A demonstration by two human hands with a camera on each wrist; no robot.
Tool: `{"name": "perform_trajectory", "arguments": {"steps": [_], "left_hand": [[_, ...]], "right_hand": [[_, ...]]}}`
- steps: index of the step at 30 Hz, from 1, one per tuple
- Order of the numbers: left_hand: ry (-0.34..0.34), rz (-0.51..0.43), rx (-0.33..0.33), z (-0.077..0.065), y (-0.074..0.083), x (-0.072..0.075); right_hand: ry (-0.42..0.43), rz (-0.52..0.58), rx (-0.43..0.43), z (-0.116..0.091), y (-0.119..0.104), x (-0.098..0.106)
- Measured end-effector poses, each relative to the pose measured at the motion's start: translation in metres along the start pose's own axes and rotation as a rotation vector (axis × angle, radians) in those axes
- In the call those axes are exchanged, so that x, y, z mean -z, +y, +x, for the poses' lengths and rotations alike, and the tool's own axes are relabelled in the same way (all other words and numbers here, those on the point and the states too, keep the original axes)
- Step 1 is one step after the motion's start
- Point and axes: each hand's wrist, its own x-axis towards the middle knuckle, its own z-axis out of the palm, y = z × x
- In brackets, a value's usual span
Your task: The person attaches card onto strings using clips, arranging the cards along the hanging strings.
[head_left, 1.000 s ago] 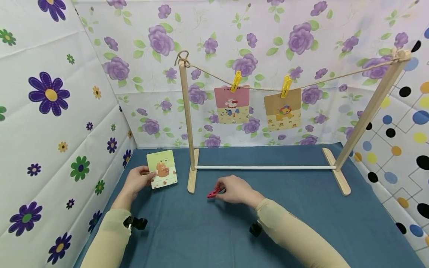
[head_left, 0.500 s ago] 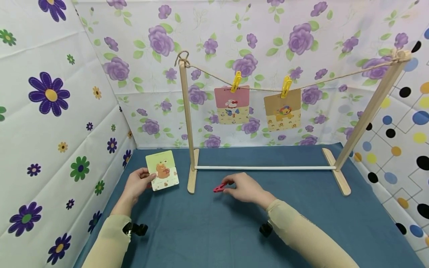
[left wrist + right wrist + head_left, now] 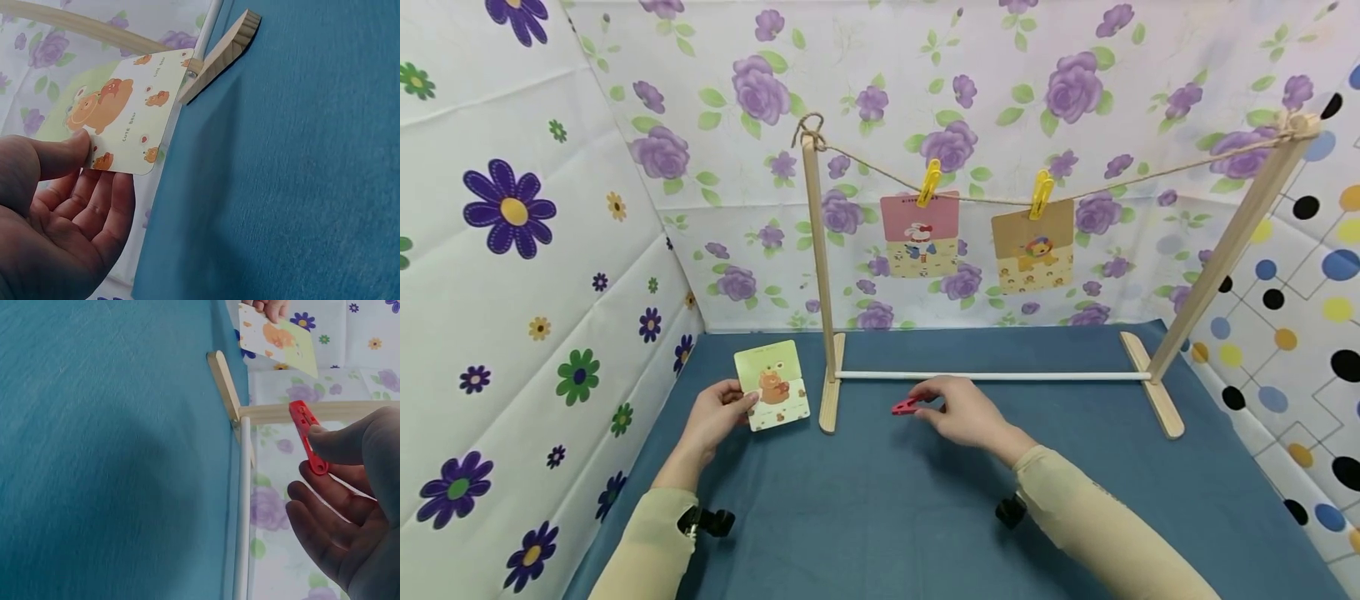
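A green and cream card with a bear picture (image 3: 772, 386) is pinched at its left edge between the thumb and fingers of my left hand (image 3: 715, 421). The left wrist view shows the thumb on the printed face of the card (image 3: 134, 112) and the fingers behind it. My right hand (image 3: 962, 412) pinches a red clothespin (image 3: 906, 407) in front of the white rod. In the right wrist view the clothespin (image 3: 306, 434) lies between thumb and forefinger, the other fingers loosely bent. Both hands are above the blue cloth, apart from each other.
A wooden frame with a left post (image 3: 820, 258), a right post (image 3: 1232, 250) and a low white rod (image 3: 992, 376) stands at the back. On its twine (image 3: 1138, 177), yellow clothespins (image 3: 929, 183) hold a pink card (image 3: 921, 235) and a tan card (image 3: 1033, 247). Patterned cloth walls surround the blue cloth (image 3: 850, 517).
My right hand has moved right and slightly away from me with the red clothespin. My left hand has shifted a little right with the bear card, which tilts slightly more.
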Motion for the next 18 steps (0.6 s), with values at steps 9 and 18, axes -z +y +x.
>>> {"name": "perform_trajectory", "arguments": {"steps": [9, 18], "left_hand": [[-0.031, -0.014, -0.042, -0.003, 0.006, -0.008], [-0.066, -0.033, -0.079, -0.009, 0.014, -0.016]], "right_hand": [[0.115, -0.059, 0.006, -0.007, 0.008, 0.014], [0.167, -0.069, 0.006, -0.015, 0.021, 0.026]]}}
